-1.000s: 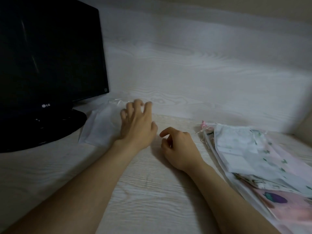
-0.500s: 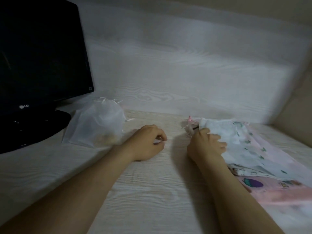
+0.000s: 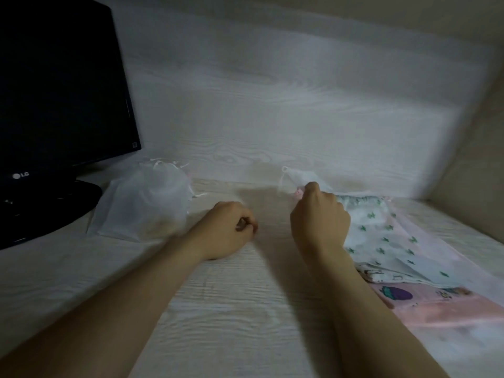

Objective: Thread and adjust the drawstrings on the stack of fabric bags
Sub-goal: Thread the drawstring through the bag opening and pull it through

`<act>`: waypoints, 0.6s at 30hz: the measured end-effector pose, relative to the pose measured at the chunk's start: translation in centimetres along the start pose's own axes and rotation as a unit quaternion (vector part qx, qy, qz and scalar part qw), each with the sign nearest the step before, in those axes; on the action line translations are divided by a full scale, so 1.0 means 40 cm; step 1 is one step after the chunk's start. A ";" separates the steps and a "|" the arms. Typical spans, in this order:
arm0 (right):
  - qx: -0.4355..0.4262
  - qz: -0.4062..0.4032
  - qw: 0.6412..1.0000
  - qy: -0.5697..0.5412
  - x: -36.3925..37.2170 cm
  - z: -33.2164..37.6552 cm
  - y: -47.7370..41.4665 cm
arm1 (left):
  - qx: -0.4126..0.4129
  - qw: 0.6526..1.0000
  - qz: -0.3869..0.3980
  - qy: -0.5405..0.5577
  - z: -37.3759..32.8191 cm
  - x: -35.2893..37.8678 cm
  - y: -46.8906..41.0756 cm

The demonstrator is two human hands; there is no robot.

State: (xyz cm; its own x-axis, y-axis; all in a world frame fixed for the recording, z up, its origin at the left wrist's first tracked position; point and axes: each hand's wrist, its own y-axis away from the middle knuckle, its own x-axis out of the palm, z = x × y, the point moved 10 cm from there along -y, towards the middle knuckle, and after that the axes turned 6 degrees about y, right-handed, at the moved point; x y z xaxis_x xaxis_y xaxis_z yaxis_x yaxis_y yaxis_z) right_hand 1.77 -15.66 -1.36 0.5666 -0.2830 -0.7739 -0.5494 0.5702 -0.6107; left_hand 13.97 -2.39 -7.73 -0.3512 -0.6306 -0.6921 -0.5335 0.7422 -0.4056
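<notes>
Bag corner [image 3: 291,182], sheer white fabric, pinched by right hand [image 3: 319,216].

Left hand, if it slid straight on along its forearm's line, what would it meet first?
Likely the right hand and the bag corner it pinches up; only bare table lies between. Height is unclear, so the left hand might pass beneath.
</notes>
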 end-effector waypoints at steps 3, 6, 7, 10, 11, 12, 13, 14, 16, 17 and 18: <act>-0.059 -0.079 0.993 -0.061 -0.029 0.043 0.008 | -0.003 0.999 -0.032 -0.004 -0.001 -0.017 0.001; -0.133 -0.151 0.973 -0.110 -0.060 0.082 0.025 | -0.006 0.993 -0.119 0.012 -0.009 -0.064 0.003; -0.155 -0.169 0.965 -0.130 -0.067 0.089 0.030 | -0.017 0.988 -0.152 0.022 -0.005 -0.082 0.005; -0.201 -0.183 0.940 -0.205 -0.075 0.104 0.041 | -0.059 0.971 -0.225 0.047 0.028 -0.124 0.013; -0.206 -0.185 0.934 -0.226 -0.078 0.106 0.044 | -0.057 0.968 -0.239 0.050 0.033 -0.134 0.018; -0.206 -0.187 0.930 -0.239 -0.079 0.106 0.046 | -0.042 0.967 -0.248 0.051 0.029 -0.141 0.022; -0.203 -0.188 0.929 -0.246 -0.077 0.106 0.047 | -0.027 0.965 -0.255 0.049 0.023 -0.148 0.026; -0.198 -0.184 0.930 -0.251 -0.072 0.105 0.047 | -0.023 0.962 -0.267 0.045 0.021 -0.160 0.032; -0.183 -0.165 0.932 -0.266 -0.059 0.098 0.038 | -0.037 0.954 -0.297 0.037 0.024 -0.185 0.040; -0.177 -0.149 0.931 -0.282 -0.051 0.095 0.033 | -0.044 0.950 -0.306 0.027 0.023 -0.195 0.044; -0.173 -0.131 0.930 -0.296 -0.043 0.092 0.029 | -0.051 0.950 -0.308 0.015 0.022 -0.201 0.046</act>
State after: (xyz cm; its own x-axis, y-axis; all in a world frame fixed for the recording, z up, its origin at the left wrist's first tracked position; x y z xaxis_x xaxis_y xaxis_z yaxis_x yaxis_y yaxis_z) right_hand 2.42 -11.67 -0.10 0.8918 0.1549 -0.4250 -0.4509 0.2297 -0.8625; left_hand 16.51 4.24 -3.44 0.0308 -0.9459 -0.3231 -0.7161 0.2046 -0.6674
